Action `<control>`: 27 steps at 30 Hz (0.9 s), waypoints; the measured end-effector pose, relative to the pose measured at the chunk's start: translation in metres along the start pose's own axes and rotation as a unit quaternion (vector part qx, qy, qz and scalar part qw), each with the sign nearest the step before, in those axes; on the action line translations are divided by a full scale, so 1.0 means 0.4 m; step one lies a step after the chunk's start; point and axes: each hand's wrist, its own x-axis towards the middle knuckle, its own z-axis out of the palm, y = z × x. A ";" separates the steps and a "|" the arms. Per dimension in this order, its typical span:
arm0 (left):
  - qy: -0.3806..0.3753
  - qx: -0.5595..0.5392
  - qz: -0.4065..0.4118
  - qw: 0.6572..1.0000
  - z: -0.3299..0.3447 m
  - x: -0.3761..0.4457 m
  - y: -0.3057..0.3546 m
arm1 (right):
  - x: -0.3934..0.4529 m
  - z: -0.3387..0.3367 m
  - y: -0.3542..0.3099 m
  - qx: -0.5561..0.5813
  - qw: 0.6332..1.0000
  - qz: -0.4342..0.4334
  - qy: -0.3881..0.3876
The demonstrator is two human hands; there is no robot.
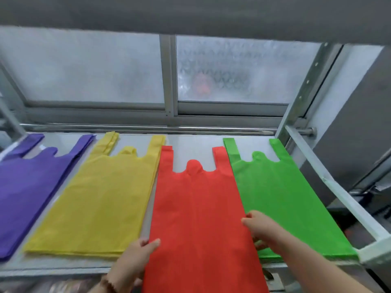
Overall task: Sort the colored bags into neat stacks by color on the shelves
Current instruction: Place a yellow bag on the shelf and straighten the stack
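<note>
On the shelf (pixel 186 140) | red bag (pixel 196 208) (flat) | left hand (pixel 135 261), right hand (pixel 262 229) pinch its edges

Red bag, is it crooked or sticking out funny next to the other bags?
Yes. The red bag hangs past the shelf's front edge and overlaps the green stack's edge. The left hand and right hand hold its sides. The yellow stack and purple stack lie flat.
</note>
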 end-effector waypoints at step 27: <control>0.021 -0.231 -0.121 0.965 0.058 -0.047 0.001 | -0.164 0.116 0.105 0.258 0.966 0.021 -0.021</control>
